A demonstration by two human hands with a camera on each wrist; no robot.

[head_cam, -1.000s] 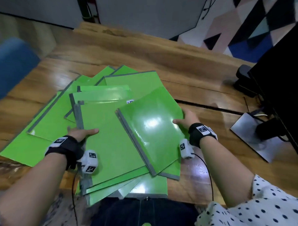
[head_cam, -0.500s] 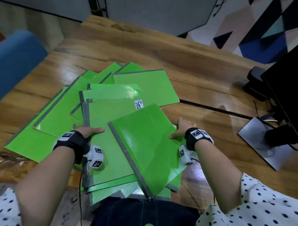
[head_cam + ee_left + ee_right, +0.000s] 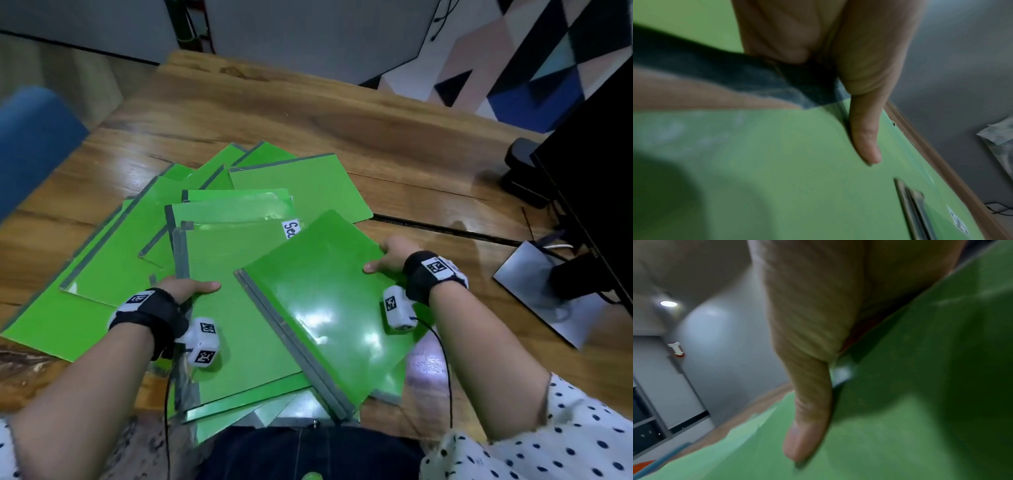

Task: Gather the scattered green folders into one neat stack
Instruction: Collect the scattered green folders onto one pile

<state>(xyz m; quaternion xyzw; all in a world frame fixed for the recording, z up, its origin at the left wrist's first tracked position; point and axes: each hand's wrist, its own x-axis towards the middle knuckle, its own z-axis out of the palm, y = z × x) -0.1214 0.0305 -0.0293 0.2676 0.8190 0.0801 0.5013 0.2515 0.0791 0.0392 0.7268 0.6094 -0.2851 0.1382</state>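
Several green folders (image 3: 301, 185) with grey spines lie fanned across the wooden table (image 3: 308, 113). My right hand (image 3: 388, 258) pinches the right edge of the top folder (image 3: 318, 301), thumb (image 3: 807, 426) on its cover, fingers hidden beneath. This top folder (image 3: 920, 402) lies askew, its spine running diagonally toward me. My left hand (image 3: 186, 287) grips the left, spine side of the near pile (image 3: 233, 325), thumb (image 3: 865, 138) flat on the green cover (image 3: 797, 178), fingers tucked under the edge. A white label (image 3: 291, 229) shows on one lower folder.
A black monitor (image 3: 589, 171) on a silver stand base (image 3: 527, 291) fills the right side, with a dark object (image 3: 520, 171) behind it. A blue chair back (image 3: 30, 137) stands at the left. The near pile overhangs the table's front edge at my lap.
My right hand has drawn the top folder nearer to me and turned it slightly. My left hand has kept its hold on the near pile's spine side.
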